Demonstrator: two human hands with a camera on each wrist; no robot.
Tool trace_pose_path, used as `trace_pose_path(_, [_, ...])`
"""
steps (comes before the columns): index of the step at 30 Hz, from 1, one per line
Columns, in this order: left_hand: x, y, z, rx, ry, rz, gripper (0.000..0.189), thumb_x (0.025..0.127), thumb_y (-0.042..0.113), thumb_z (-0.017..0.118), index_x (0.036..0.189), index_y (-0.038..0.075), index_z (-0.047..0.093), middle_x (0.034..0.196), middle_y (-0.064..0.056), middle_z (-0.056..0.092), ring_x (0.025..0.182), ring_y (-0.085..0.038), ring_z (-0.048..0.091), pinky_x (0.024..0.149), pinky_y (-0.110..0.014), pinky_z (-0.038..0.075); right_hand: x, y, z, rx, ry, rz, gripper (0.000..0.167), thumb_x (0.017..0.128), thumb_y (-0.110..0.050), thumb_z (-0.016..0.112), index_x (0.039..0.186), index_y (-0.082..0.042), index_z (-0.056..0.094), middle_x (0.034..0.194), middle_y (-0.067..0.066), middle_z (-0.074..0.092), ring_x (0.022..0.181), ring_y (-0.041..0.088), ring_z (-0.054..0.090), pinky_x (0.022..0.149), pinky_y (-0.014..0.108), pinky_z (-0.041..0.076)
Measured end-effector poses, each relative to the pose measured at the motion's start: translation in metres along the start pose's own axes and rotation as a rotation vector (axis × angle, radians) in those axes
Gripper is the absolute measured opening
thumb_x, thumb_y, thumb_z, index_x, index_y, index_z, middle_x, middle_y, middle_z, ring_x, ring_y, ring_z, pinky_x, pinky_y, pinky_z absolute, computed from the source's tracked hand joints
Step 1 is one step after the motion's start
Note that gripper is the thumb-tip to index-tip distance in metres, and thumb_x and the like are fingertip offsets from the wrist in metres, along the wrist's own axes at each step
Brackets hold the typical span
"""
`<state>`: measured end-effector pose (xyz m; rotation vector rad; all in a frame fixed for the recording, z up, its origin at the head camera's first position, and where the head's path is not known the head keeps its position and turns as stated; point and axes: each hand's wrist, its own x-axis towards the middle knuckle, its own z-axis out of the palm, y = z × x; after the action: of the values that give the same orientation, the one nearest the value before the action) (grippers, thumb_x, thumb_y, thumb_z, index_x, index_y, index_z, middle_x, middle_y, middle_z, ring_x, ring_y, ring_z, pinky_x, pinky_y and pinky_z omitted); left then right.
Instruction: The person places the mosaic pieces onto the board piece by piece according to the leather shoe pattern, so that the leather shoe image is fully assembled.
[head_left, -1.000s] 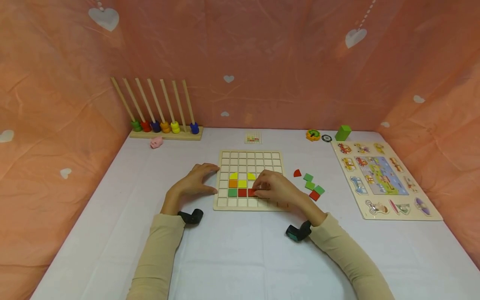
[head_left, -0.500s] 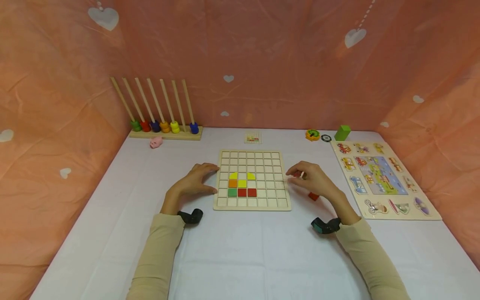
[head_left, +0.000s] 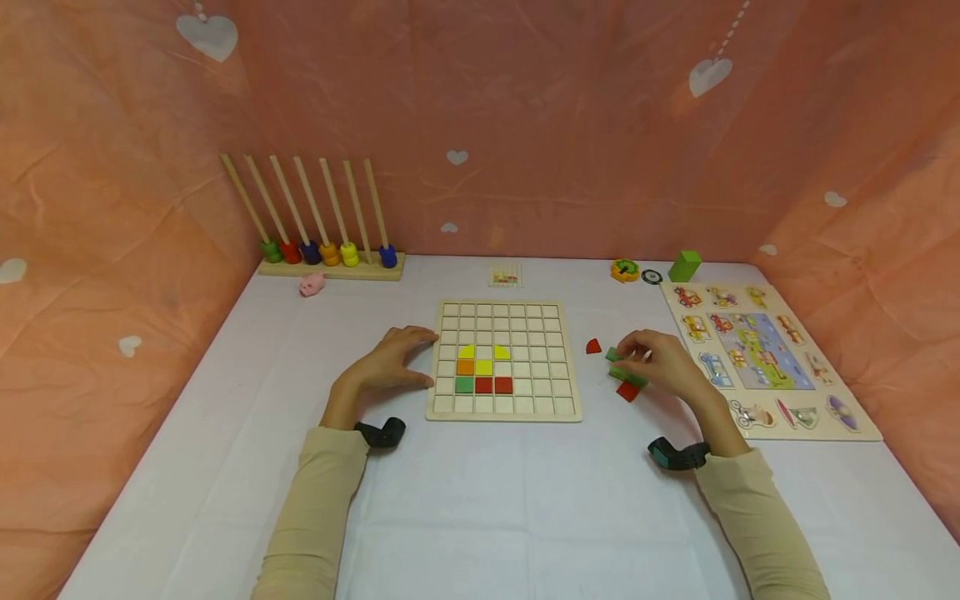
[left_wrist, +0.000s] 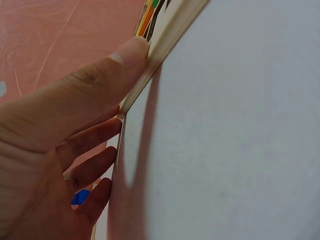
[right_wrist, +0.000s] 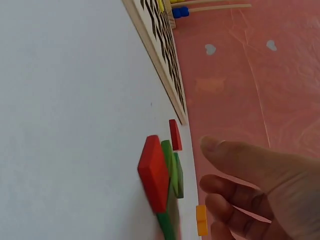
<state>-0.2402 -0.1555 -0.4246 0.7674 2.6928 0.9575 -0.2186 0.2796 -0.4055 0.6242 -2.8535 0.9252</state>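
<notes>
A wooden grid board [head_left: 542, 335] lies mid-table, with yellow, orange, green and red tiles set in some of its squares. My left hand [head_left: 385, 363] rests at the board's left edge, fingers relaxed. In the left wrist view, the thumb lies against the board's side [left_wrist: 176, 35]. Over to the right, my right hand [head_left: 666, 365] hovers above a group of loose green tiles [head_left: 627, 376] and partly covers them. Its thumb and fingers are apart, with nothing between them. A red tile [right_wrist: 154, 172] leans on the green ones, and a red rounded piece [head_left: 593, 346] lies beyond.
Behind the board lies a small pattern card [head_left: 506, 276]. At the back left stand a peg rack with beads [head_left: 330, 268] and a pink pig [head_left: 312, 284]. A picture puzzle board [head_left: 716, 408], a green block [head_left: 685, 266] and an orange-green toy [head_left: 625, 270] are at the right.
My right hand has left the red tile in the grid's coloured row and moved right to above the loose tiles. The left hand stays at the board's edge.
</notes>
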Motion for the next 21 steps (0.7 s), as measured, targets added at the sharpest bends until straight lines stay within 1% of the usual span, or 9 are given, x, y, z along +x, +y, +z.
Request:
trace_pose_path(4, [0.0002,-0.0008,0.0002,0.002,-0.001,0.004,0.071,0.073,0.022,0.079,0.134,0.002,0.047,0.14,-0.015,0.042,0.125,-0.032,0.033,0.107,-0.049,0.025,-0.0009,0.0023,0.0,0.013,-0.045,0.085,0.021,0.078,-0.011,0.075,0.092,-0.002,0.063,0.08,0.004,0.061,0.074,0.018,0.052,0.062,0.023,0.045])
trace_pose_path(8, [0.0006,-0.0017,0.0008,0.007,-0.003,0.005,0.071,0.073,0.022,0.079,0.134,0.002,0.047,0.14,-0.015,0.042,0.125,-0.032,0.033,0.107,-0.049,0.026,-0.0011,0.0046,0.0017,0.015,-0.084,0.136,0.029,0.075,-0.018,0.078,0.094,-0.003,0.062,0.081,0.005,0.06,0.075,0.019,0.051,0.065,0.026,0.044])
trace_pose_path(12, [0.0006,-0.0016,0.0011,0.005,-0.005,-0.001,0.071,0.073,0.022,0.079,0.134,0.002,0.047,0.14,-0.015,0.042,0.125,-0.032,0.033,0.107,-0.049,0.025,-0.0013,0.0074,0.0048,0.002,-0.102,0.137,0.03,0.073,-0.017,0.08,0.094,-0.004,0.062,0.082,0.005,0.061,0.076,0.019,0.052,0.066,0.026,0.044])
trace_pose_path(16, [0.0005,-0.001,0.0009,0.0,-0.005,-0.004,0.071,0.073,0.021,0.079,0.134,0.002,0.047,0.14,-0.015,0.042,0.126,-0.032,0.033,0.108,-0.049,0.025,-0.0015,0.0063,0.0062,0.013,-0.113,0.119,0.026,0.075,-0.012,0.077,0.094,-0.003,0.063,0.082,0.005,0.061,0.076,0.018,0.052,0.066,0.025,0.044])
trace_pose_path(21, [0.0004,-0.0007,0.0006,-0.004,-0.008,-0.006,0.071,0.073,0.02,0.079,0.134,0.002,0.047,0.14,-0.015,0.041,0.126,-0.032,0.032,0.108,-0.049,0.025,0.0007,0.0009,0.0078,0.032,-0.112,0.094,0.024,0.076,-0.012,0.076,0.094,-0.003,0.063,0.081,0.004,0.061,0.074,0.018,0.052,0.064,0.023,0.044])
